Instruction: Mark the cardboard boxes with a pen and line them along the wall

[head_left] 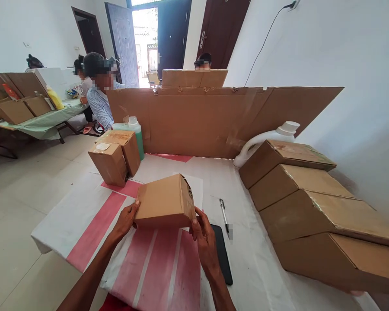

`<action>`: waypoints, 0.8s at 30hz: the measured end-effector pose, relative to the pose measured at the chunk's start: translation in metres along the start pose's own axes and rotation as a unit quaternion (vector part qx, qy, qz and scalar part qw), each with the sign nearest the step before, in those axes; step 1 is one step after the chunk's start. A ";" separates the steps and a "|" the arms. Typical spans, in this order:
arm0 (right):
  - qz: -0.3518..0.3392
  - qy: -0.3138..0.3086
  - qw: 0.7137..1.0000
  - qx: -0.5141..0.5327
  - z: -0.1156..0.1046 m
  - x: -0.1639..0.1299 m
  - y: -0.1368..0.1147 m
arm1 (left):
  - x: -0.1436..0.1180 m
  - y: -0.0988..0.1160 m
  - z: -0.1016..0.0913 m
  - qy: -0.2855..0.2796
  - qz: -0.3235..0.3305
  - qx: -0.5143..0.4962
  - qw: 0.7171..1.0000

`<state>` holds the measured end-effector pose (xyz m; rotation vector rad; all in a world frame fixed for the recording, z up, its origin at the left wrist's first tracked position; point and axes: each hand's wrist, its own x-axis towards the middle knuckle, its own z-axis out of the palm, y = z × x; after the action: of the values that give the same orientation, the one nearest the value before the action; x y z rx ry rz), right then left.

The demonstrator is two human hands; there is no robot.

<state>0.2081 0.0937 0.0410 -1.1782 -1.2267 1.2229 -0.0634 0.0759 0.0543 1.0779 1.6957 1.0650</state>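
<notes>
Toward the front of the worktop, a black phone lies beside the right hand, whose grip holds one side of a cardboard box; the left hand has its grip on the opposite side. Just beyond the phone lies a pen. Farther back are two brown boxes, left, and a white jug, right, before a cardboard panel.

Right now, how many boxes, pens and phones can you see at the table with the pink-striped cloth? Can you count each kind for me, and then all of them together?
Boxes: 7 (1 held, 2 at the left, 4 at the right)
Pen: 1
Phone: 1
Total: 9
</notes>
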 end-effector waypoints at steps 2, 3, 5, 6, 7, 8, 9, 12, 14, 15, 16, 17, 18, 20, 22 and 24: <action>-0.005 -0.003 1.000 0.027 0.005 0.000 -0.007 | -0.007 0.004 0.000 -0.033 -0.002 -0.008 0.999; -0.005 0.009 0.999 0.048 0.008 0.002 -0.010 | -0.010 0.005 0.000 -0.051 -0.002 -0.010 0.999; 0.016 0.044 0.994 0.097 0.014 0.008 -0.013 | -0.013 0.003 0.004 -0.077 -0.002 -0.006 0.997; 0.038 0.056 0.990 0.126 0.016 0.012 -0.014 | -0.013 0.000 0.006 -0.079 -0.001 -0.001 0.997; 0.062 0.063 0.984 0.154 0.018 0.016 -0.015 | -0.012 -0.004 0.009 -0.070 0.002 0.006 0.997; 0.080 0.062 0.979 0.177 0.020 0.019 -0.017 | -0.010 -0.009 0.011 -0.052 0.006 0.015 0.999; 0.087 0.056 0.976 0.189 0.022 0.021 -0.018 | -0.008 -0.012 0.012 -0.025 0.012 0.023 0.999; 0.042 0.029 0.987 0.153 0.028 0.019 -0.029 | -0.003 -0.007 0.009 0.058 0.053 0.044 0.996; -0.003 0.003 0.994 0.105 0.037 0.012 -0.038 | -0.002 0.012 0.004 0.069 0.098 0.044 0.992; -0.019 -0.015 0.996 0.091 0.043 0.007 -0.043 | -0.002 0.025 0.000 0.062 0.122 0.040 0.990; -0.030 -0.037 0.995 0.083 0.049 0.002 -0.046 | -0.002 0.038 -0.003 0.051 0.143 0.032 0.988; -0.039 -0.060 0.994 0.079 0.056 -0.004 -0.049 | -0.001 0.050 -0.005 0.035 0.157 0.014 0.987; -0.049 -0.077 0.993 0.077 0.062 -0.008 -0.050 | 0.000 0.062 -0.007 0.017 0.164 -0.011 0.986; -0.067 -0.085 0.992 0.071 0.072 -0.016 -0.051 | 0.003 0.078 -0.010 -0.023 0.166 -0.065 0.984; -0.078 -0.078 0.991 0.073 0.074 -0.022 -0.051 | 0.004 0.086 -0.012 -0.053 0.158 -0.099 0.981; -0.080 -0.084 0.989 0.087 0.071 -0.026 -0.055 | 0.000 0.089 -0.011 -0.063 0.158 -0.101 0.980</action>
<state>0.1386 0.0651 0.0960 -0.8472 -1.2845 1.2983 -0.0536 0.0976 0.1409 1.2804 1.3114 1.3067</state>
